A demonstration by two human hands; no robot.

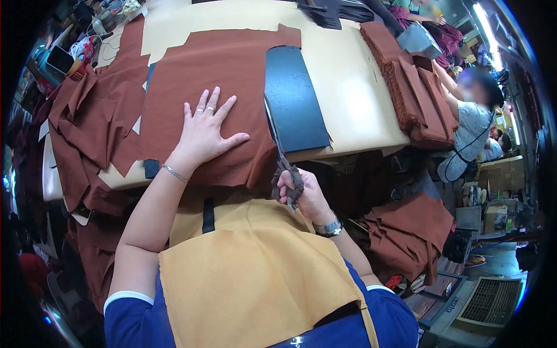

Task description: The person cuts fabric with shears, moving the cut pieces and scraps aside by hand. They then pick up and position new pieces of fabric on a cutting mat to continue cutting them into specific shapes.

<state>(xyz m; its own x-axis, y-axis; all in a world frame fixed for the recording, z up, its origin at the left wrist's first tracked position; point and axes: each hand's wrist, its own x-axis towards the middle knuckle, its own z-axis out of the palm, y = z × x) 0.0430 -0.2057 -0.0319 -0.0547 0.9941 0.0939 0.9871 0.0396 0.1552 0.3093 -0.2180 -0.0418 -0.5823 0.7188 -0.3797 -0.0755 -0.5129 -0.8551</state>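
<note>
My left hand [206, 133] lies flat with fingers spread on a reddish-brown piece of fabric [223, 64] near the table's front edge. In my right hand [310, 197] are scissors [278, 145], their handles wrapped in dark, frayed cloth. The blades point away from me, at the fabric's right edge and along the left side of a dark blue-black flat board [296, 104]. Whether the blades are parted is hard to make out. The board lies on the table with the fabric beside it.
Stacked brown fabric [415, 93] sits at the cream table's [354, 87] right end; crumpled brown cloth [98, 110] drapes over the left. More brown cloth [409, 232] is piled low on the right. A co-worker [473, 116] is beyond the stack. Black material [336, 11] lies at the far edge.
</note>
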